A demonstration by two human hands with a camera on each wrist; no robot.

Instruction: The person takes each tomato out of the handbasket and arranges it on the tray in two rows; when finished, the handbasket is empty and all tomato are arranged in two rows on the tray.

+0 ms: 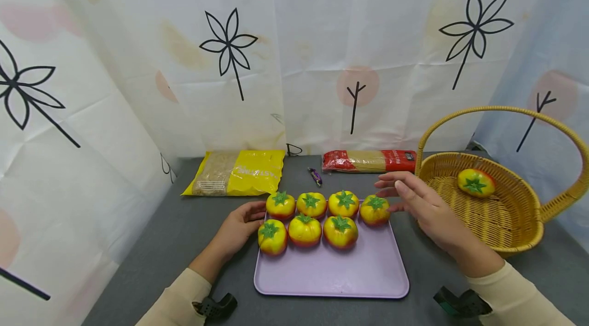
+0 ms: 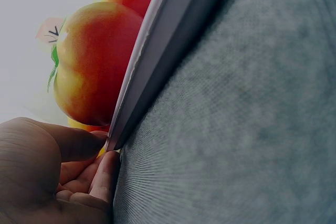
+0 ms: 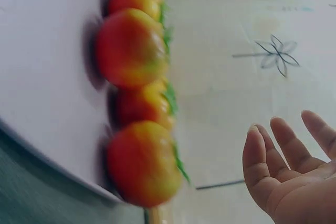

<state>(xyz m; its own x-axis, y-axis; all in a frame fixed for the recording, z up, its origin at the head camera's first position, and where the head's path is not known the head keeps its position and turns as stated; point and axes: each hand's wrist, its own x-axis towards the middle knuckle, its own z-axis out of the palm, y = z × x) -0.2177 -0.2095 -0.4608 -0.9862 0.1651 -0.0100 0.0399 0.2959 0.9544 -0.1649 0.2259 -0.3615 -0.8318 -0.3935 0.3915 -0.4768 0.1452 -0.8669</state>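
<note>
A lilac tray (image 1: 331, 277) lies on the dark table with several yellow-and-red tomatoes (image 1: 305, 230) in two rows toward its far side, green leaf caps up. My left hand (image 1: 236, 229) pinches the tray's left rim, thumb above and fingers beneath in the left wrist view, close beside the tomato (image 2: 97, 64) at that edge. Over the far right corner, my right hand (image 1: 421, 203) is raised with spread, slightly bent fingers and holds nothing. The far right tomato (image 1: 375, 210) sits just left of its fingertips.
A yellow wicker basket (image 1: 520, 178) with a tall handle stands at the right, one tomato (image 1: 476, 183) inside. Along the back lie a yellow pasta bag (image 1: 255, 172), a small purple wrapped sweet (image 1: 315, 177) and a red noodle pack (image 1: 368, 161). Behind hangs a patterned curtain (image 1: 303, 60).
</note>
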